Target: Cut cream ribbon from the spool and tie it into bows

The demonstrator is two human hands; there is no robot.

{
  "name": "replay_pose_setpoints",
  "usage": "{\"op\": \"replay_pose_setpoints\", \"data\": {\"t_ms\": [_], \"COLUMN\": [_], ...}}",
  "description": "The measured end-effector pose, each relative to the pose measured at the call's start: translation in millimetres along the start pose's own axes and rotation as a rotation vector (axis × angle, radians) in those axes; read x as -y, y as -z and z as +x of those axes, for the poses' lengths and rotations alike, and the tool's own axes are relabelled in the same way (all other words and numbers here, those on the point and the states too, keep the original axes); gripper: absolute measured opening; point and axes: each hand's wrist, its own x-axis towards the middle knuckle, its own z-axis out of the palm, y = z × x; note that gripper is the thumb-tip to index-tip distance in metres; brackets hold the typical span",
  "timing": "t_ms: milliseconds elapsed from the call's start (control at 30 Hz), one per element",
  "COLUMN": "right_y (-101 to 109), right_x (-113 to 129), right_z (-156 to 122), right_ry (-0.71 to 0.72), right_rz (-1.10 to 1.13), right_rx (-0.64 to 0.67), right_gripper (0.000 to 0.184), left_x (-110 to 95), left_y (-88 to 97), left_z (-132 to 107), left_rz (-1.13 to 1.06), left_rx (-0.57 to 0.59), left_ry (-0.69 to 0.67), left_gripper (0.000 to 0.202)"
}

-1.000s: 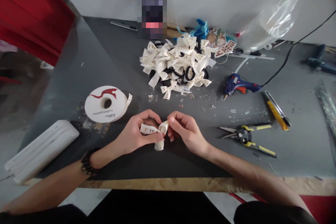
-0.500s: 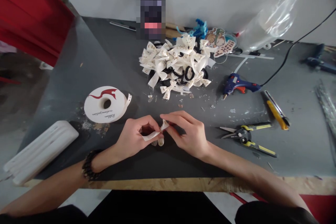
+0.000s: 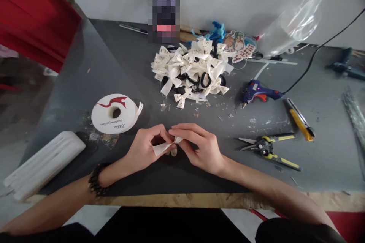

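Observation:
Between both hands is a cream ribbon [image 3: 163, 148], partly folded, with a printed bit showing near the fingertips. My left hand [image 3: 146, 144] pinches it, and a pale tail lies across the fingers. From the other side my right hand [image 3: 201, 145] is closed on the ribbon's upper end with thumb and fingers. The fingertips hide much of the fold. Beyond the hands lies a heap of cream bows [image 3: 194, 64] mixed with black hair ties [image 3: 205, 79]. A white ribbon spool [image 3: 99, 115] with red artwork lies left of my left hand.
A blue glue gun [image 3: 258, 91] with a black cord, a yellow utility knife [image 3: 301, 123] and yellow-handled snips [image 3: 265, 147] lie to the right. A long white case-like object [image 3: 45, 165] is at the left edge. Clear plastic [image 3: 293, 22] stands at the back.
My right hand has shifted slightly left, closer to my left hand. The ribbon end that stood up between the fingers is now pressed lower and flatter.

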Motion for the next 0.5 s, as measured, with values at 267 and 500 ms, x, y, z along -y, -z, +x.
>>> {"op": "replay_pose_setpoints", "data": {"t_ms": [267, 500], "right_y": [-1.0, -5.7], "right_x": [1.0, 1.9], "right_z": [1.4, -4.1], "right_ry": [-0.127, -0.141], "right_rz": [0.031, -0.014], "right_rx": [-0.098, -0.148], "right_gripper": [0.018, 0.016], "left_x": [-2.1, -1.9], "left_y": [-0.8, -0.1], "left_z": [0.2, 0.1], "left_rz": [0.028, 0.124], "left_rx": [0.015, 0.049], "left_ry": [0.022, -0.055], "left_gripper": [0.018, 0.017]}}
